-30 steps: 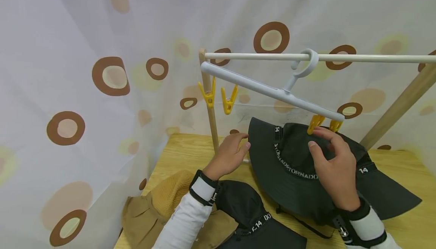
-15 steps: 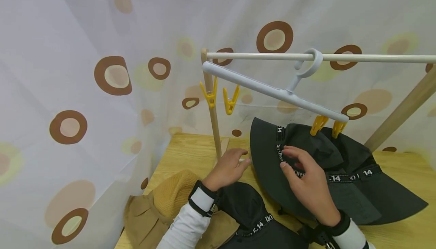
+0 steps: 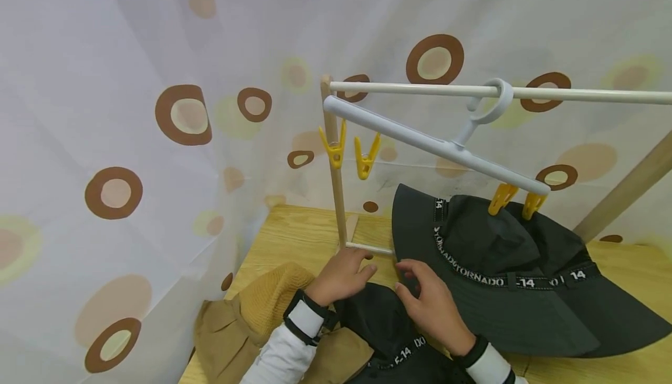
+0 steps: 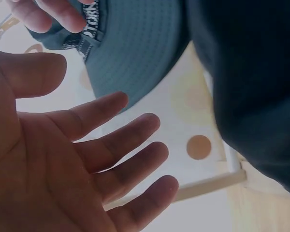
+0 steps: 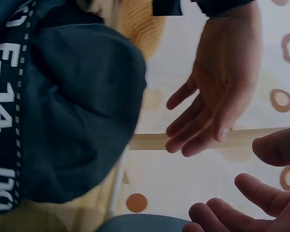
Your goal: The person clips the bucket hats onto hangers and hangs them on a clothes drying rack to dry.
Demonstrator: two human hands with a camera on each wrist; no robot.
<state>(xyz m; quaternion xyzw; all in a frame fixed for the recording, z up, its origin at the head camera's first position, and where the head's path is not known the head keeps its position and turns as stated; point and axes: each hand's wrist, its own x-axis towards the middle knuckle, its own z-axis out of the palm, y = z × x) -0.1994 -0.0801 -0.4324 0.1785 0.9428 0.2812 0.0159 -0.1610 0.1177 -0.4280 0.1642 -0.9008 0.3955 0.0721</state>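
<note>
Tan hat point(image 3: 217, 337) by the tabletop's point(image 3: 310, 226) left edge; left clips point(image 3: 336, 153) dangling vacant; left hand point(image 3: 338, 279) spread, gripping nothing; lower black hat point(image 3: 378, 317) lying unclipped; right hand point(image 3: 433, 308) likewise ungripped; upper black hat point(image 3: 488, 244) clipped, seemingly one done, others left!

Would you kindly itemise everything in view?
Table: one, yellowish wood, below
Backdrop: one, white patterned, behind
Rack: one, white and wooden, on table
Hanger: one, pale grey, on rack
Clips: four, yellow, two per hanger end
Clipped hat: one, black, right hanger end
Other headwear: count unclear, mustard and tan, table left
Lower hat: one, black, beside other headwear
Sleeves: two, white, forearms
Wrist straps: several, black, both wrists
Left hand: one, near lower hat
Right hand: one, near lower hat
</note>
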